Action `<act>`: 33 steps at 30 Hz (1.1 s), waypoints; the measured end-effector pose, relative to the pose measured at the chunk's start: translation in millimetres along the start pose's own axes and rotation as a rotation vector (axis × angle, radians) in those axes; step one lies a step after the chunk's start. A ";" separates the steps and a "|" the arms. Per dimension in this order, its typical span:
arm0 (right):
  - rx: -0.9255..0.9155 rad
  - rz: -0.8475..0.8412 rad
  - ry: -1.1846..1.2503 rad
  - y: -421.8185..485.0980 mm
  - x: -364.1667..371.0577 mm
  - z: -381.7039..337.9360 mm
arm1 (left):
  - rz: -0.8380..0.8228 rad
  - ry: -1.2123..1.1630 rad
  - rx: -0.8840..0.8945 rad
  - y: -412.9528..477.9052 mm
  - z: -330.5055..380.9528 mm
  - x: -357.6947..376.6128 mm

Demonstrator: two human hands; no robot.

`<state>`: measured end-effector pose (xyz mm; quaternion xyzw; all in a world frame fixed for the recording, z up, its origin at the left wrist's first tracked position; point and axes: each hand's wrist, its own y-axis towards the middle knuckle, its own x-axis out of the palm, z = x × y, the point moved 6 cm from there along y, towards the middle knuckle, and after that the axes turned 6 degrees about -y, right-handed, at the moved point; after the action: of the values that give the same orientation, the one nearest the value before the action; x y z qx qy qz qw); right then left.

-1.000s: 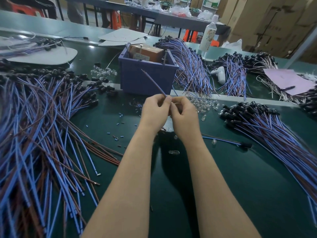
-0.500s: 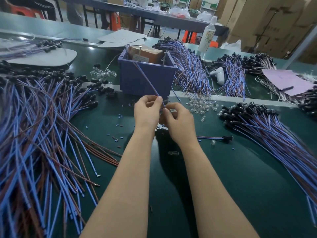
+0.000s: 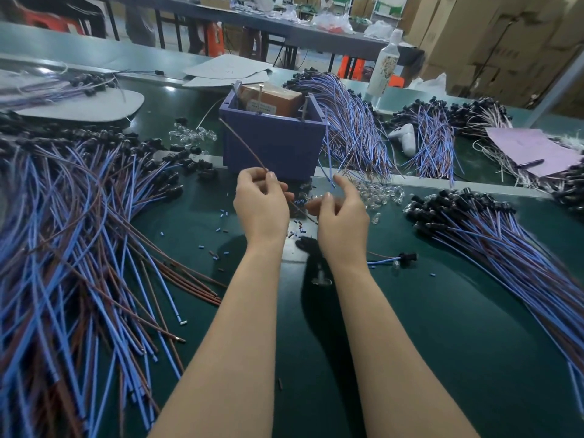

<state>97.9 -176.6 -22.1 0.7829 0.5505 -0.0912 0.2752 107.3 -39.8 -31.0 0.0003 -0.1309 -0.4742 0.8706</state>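
The brown wire (image 3: 246,151) is the piece in hand. It runs on a slant from its free end up by the purple-blue bin (image 3: 271,147), down through my left hand (image 3: 260,210), and on to its lower end just at the fingertips of my right hand (image 3: 343,222). My left hand pinches it between thumb and curled fingers a little above the palm. I judge that grip is there to keep the wire stiff and aimed so that its lower tip can be worked on.

My right hand sits just beside the left, fingers loosely bent, forefinger lifted. The wire's tip meets those fingers, but I cannot tell whether they pinch it or some small part, since the fingers cover the spot.

Both hands hover above the green work mat (image 3: 442,327), not resting on it. Directly beneath them lie scattered small sleeve offcuts (image 3: 221,213), and just beyond the right hand a heap of clear glass bulbs (image 3: 379,194), near enough to be reached without shifting the arm, which I take to be the reason for it.

To my left spreads the big pile of loose blue and brown wires (image 3: 79,232), seemingly the supply. To my right lies a bundle of wires with black sockets (image 3: 474,222), probably finished ones, and a single socketed lead (image 3: 407,257) lies apart near my right wrist.
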 end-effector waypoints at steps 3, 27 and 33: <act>-0.010 -0.041 -0.043 -1.1 4.8 -1.2 | -0.054 0.022 0.019 0.4 0.2 4.3; 0.020 -0.055 0.001 -0.3 9.3 2.1 | -0.177 0.146 0.067 -0.4 2.1 12.1; 0.009 -0.053 -0.007 -1.1 8.4 0.5 | -0.179 0.156 0.060 -0.9 2.6 11.7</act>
<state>100.1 -169.8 -26.7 0.7689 0.5697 -0.1037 0.2711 112.0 -49.6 -25.9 0.0749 -0.0761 -0.5447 0.8318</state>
